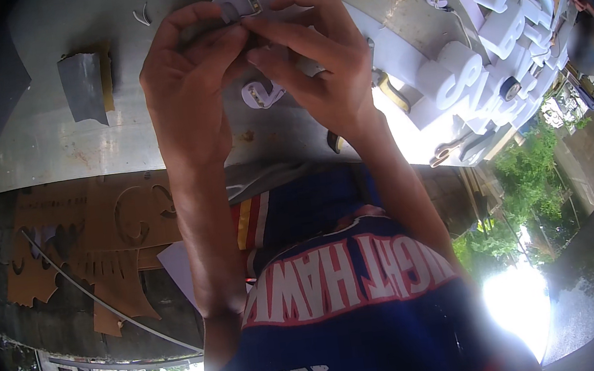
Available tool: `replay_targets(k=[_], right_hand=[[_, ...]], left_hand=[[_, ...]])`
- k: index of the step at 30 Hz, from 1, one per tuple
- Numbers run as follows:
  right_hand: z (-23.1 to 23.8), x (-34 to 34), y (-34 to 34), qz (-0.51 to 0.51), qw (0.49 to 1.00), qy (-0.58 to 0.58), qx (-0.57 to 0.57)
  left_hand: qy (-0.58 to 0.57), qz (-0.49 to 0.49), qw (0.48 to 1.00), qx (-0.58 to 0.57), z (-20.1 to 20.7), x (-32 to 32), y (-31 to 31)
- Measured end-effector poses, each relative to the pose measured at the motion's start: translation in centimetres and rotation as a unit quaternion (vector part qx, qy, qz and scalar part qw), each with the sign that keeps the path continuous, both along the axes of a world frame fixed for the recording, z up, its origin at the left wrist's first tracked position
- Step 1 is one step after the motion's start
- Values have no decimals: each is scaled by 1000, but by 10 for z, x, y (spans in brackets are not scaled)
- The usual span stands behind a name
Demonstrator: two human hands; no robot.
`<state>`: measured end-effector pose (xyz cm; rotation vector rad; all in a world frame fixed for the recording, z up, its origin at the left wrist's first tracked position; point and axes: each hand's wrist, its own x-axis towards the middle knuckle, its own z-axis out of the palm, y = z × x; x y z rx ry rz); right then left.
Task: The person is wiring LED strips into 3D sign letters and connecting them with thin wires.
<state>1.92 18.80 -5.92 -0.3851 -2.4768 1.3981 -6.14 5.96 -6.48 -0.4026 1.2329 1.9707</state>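
Note:
My left hand point(189, 73) is raised over the metal worktable, its thumb and index finger closed around a small grey piece point(228, 12). My right hand point(329, 53) meets it, fingers bent in a pinch; whatever lies between its fingertips is hidden. Just past the fingertips is a short LED strip point(252, 0) with a white wire, lying against a white part. Below the hands, between the wrists, rests a small white curved piece point(261, 94) with LEDs set inside it.
Many white block letters point(459, 68) crowd the table's right side. Scissors point(447, 152) and a yellow-and-black handled tool point(393, 94) lie near its edge. A grey sheet piece point(84, 85) sits at left. Cut cardboard point(110, 214) covers the floor. Another person point(592, 42) is at far right.

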Motion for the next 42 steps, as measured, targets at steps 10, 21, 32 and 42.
replay_targets(k=[10, 21, 32, 42], right_hand=[[-3, -4, -11, -48, 990, -14, 130], [4, -8, -14, -84, 988, -30, 128], [8, -9, -15, -145, 987, -48, 55], [42, -26, -11, -199, 943, -249, -95]], left_hand=[[6, -20, 1000, -20, 7, -3, 1], [-2, -26, 999, -30, 8, -4, 0], [27, -31, 998, -50, 10, 5, 6], [19, -2, 998, -52, 13, 7, 9]])
